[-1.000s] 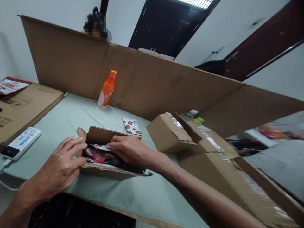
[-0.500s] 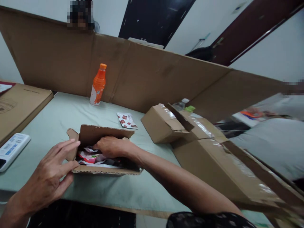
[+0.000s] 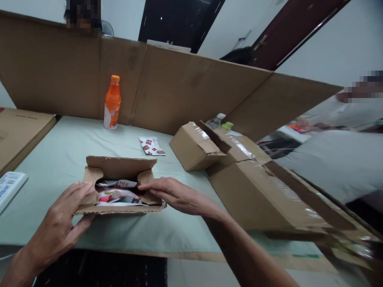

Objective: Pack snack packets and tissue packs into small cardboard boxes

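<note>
Head view: near the front edge of the pale-green table [image 3: 119,233], an open brown cardboard box [image 3: 121,168] holds printed pouches [image 3: 119,194]. The left hand [image 3: 61,215] spreads over its left flap [image 3: 92,175]; the right hand [image 3: 176,195], fingers straight, meets the right flap [image 3: 146,177], apparently keeping both inward; whether it pinches, I cannot tell.
</note>
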`<state>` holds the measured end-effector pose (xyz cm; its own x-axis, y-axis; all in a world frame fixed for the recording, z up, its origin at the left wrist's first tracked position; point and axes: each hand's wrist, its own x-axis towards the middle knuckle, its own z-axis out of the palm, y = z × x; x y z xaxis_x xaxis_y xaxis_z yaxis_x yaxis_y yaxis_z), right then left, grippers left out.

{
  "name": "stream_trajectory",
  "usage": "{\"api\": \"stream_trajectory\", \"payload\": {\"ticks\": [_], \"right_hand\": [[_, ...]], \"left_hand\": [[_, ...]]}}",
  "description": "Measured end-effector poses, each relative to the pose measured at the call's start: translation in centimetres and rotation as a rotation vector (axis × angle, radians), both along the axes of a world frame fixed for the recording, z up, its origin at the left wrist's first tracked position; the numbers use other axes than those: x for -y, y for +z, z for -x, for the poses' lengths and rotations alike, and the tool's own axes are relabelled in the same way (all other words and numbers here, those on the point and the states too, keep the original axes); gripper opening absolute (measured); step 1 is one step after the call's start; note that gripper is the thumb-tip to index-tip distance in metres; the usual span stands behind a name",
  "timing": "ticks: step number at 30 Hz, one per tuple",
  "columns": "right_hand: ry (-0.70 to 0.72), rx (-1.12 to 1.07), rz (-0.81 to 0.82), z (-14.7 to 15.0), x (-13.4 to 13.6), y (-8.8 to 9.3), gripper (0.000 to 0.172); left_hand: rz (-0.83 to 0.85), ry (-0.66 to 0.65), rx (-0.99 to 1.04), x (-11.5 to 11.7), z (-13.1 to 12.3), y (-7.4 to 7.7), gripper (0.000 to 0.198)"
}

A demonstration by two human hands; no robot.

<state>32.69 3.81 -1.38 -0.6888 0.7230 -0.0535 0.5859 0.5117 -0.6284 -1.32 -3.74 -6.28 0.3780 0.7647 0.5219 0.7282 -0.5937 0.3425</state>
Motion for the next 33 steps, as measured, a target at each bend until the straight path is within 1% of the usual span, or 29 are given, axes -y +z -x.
{"api": "stream_trajectory", "payload": {"ticks": [1, 3, 6, 8, 9, 11, 13, 14, 16, 19, 21, 22, 24, 26, 27, 29, 30, 31, 33], "right_hand": [[0.010, -0.008, 0.006, 0.0, -0.1, 0.0, 0.037], [-0.031, -0.057, -0.065, -0.3, -0.3, 0.7, 0.036], [-0.192, -0.204, -0.298, -0.8, -1.2, 1.7, 0.035], [-0.246, -0.263, -0.413, -0.7, -2.1, 1.5, 0.044], [-0.232, -0.259, -0.424, -0.5, -2.4, 1.1, 0.051], [-0.124, -0.211, -0.356, -0.3, -2.7, -0.3, 0.063], [0.006, -0.181, -0.263, -0.6, -2.3, -1.9, 0.069], [0.053, -0.189, -0.237, -1.0, -1.9, -2.6, 0.070], [0.096, -0.240, -0.217, -2.1, -1.1, -3.6, 0.070], [0.100, -0.303, -0.179, -3.1, -0.2, -3.9, 0.077], [0.070, -0.302, -0.169, -2.9, 0.0, -3.6, 0.085], [0.035, -0.293, -0.177, -2.6, 0.0, -3.6, 0.087], [-0.049, -0.269, -0.210, -1.8, -0.3, -3.5, 0.080], [-0.102, -0.242, -0.267, -1.2, -0.7, -3.7, 0.065], [-0.102, -0.221, -0.296, -1.0, -0.8, -3.7, 0.058], [-0.068, -0.165, -0.346, -0.9, -0.8, -3.9, 0.049], [-0.047, -0.136, -0.360, -0.9, -0.8, -4.0, 0.050], [-0.023, -0.111, -0.363, -1.0, -0.8, -4.2, 0.056], [0.038, -0.080, -0.358, -1.1, -0.9, -4.7, 0.079]], "left_hand": [[0.000, -0.004, -0.013, -0.2, -0.3, 0.0, 0.059], [0.012, -0.002, -0.012, -0.5, -0.6, 0.2, 0.060], [0.019, 0.004, -0.001, -0.5, -0.9, 0.4, 0.065], [0.028, 0.043, 0.004, -0.4, -1.2, 0.5, 0.068], [0.021, 0.084, 0.014, -0.3, -1.4, 0.5, 0.069], [-0.038, 0.178, 0.053, -0.2, -1.8, 0.3, 0.072], [-0.099, 0.227, 0.084, -0.3, -2.2, 0.2, 0.073], [-0.109, 0.220, 0.086, -0.3, -2.4, 0.2, 0.071], [-0.073, 0.176, 0.078, -0.6, -2.6, 0.3, 0.063], [-0.001, 0.128, 0.096, -1.3, -2.7, 0.7, 0.049], [0.023, 0.150, 0.119, -1.9, -2.6, 0.8, 0.045], [-0.006, 0.177, 0.128, -2.2, -2.6, 0.8, 0.045], [-0.104, 0.248, 0.142, -3.3, -2.4, 0.4, 0.052], [-0.164, 0.275, 0.148, -4.7, -2.2, -0.3, 0.056], [-0.148, 0.253, 0.138, -5.4, -2.2, -0.7, 0.053], [-0.039, 0.177, 0.125, -6.6, -2.1, -1.5, 0.042], [0.013, 0.148, 0.126, -7.0, -2.1, -1.8, 0.039], [0.054, 0.134, 0.131, -7.3, -2.1, -2.0, 0.039], [0.110, 0.139, 0.145, -7.5, -2.0, -2.2, 0.039]]}}
